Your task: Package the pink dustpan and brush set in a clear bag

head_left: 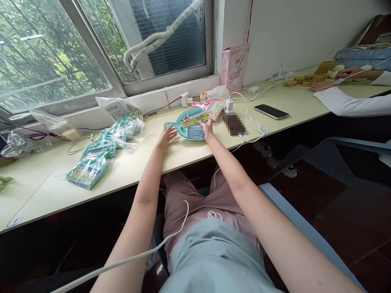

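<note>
A teal dustpan and brush set [181, 123] with a printed green-yellow card label [191, 120] across it lies on the table in front of me. My right hand [207, 129] grips its right side, fingers on the end of the label. By the handle end, my left hand [166, 136] has its fingers stretched apart, thumb against the handle. Just behind lies a pink dustpan and brush set [214, 106], partly covered by the teal one. To the left, several teal sets in clear plastic wrap [88, 169] lie in an overlapping row.
A power bank-like dark item, blurred [234, 124], a white charger [229, 105] with cables and a phone [271, 111] lie to the right. A pink box [234, 67] stands by the wall. At far right, a co-worker's hands [348, 73] are among yellow cups [320, 77].
</note>
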The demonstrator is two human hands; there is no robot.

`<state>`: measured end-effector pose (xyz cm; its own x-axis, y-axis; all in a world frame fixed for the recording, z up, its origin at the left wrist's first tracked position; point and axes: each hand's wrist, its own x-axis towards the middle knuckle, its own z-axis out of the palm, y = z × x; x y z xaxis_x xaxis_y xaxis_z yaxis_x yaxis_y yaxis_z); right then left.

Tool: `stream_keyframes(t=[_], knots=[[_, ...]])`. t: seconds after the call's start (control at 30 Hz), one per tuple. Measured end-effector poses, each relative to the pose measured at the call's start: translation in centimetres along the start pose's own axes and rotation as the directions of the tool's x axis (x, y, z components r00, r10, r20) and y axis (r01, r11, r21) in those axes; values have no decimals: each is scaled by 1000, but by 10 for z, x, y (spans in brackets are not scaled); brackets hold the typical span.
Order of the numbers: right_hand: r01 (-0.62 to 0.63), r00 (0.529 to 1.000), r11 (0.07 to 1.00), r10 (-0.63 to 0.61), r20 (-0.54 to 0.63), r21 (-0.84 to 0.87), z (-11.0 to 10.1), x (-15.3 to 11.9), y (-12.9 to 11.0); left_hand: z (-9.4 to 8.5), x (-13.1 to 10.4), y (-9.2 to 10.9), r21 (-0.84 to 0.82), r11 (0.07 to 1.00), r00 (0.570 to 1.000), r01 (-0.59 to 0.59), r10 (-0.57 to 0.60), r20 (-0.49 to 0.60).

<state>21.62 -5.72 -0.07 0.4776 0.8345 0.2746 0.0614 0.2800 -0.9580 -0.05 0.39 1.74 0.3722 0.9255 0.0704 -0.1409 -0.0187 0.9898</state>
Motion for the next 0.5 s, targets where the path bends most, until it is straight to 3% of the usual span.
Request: stream_keyframes(t=[0.1, 0.2, 0.37, 0.43, 0.5], knots=[[-93, 991, 991, 102, -87, 98, -1, 2, 3, 5, -9, 3, 65, 994, 945, 83, -99, 313], [-138, 985, 978, 152, -81, 156, -1, 3, 3, 11, -15, 4, 140, 986, 903, 92, -142, 405], [-216, 975, 948, 223, -1, 234, 3, 1, 2, 6, -13, 6, 139, 986, 948, 92, -129, 290], [-250, 968, 943, 250, 29, 222, 5, 0, 2, 0, -8, 5, 119, 991, 982, 61, -81, 169], [-251, 968, 943, 244, 55, 219, 6, 0, 2, -8, -1, 4, 89, 996, 1000, 27, -25, -19]])
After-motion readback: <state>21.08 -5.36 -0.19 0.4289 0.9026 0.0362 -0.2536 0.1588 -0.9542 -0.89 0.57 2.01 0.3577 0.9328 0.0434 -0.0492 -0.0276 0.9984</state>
